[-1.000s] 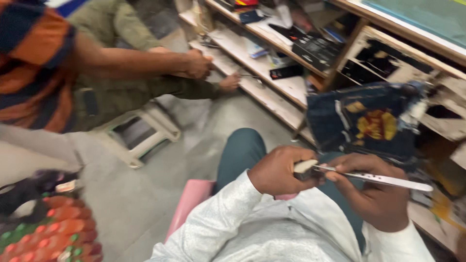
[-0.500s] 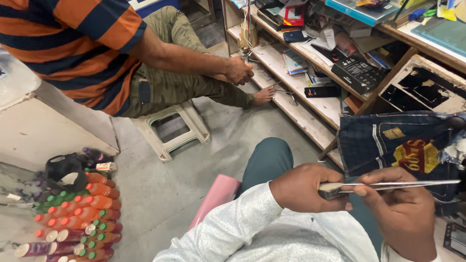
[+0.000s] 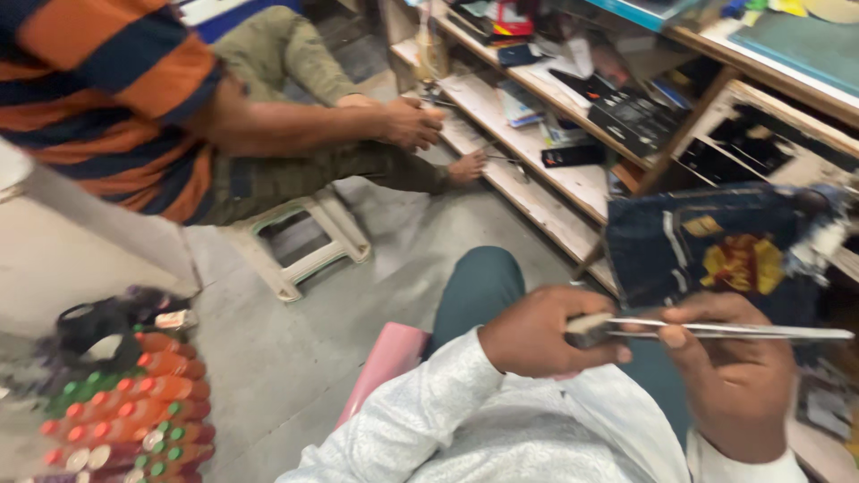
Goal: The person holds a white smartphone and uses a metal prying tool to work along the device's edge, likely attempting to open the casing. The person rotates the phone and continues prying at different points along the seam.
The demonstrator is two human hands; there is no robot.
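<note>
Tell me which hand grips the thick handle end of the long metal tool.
The left hand is closed around the tool at its thick handle end. The right hand only pinches the thin shaft farther along, thumb on top.

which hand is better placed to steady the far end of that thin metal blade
Right hand: its fingers already pinch the long thin silver metal blade mid-length, nearer the tip. Left hand is wrapped around the handle end.

Bare floor [image 3: 295, 358] lies open leftward; shelves [image 3: 537, 170] and denim piece [image 3: 707, 250] crowd the right
</note>
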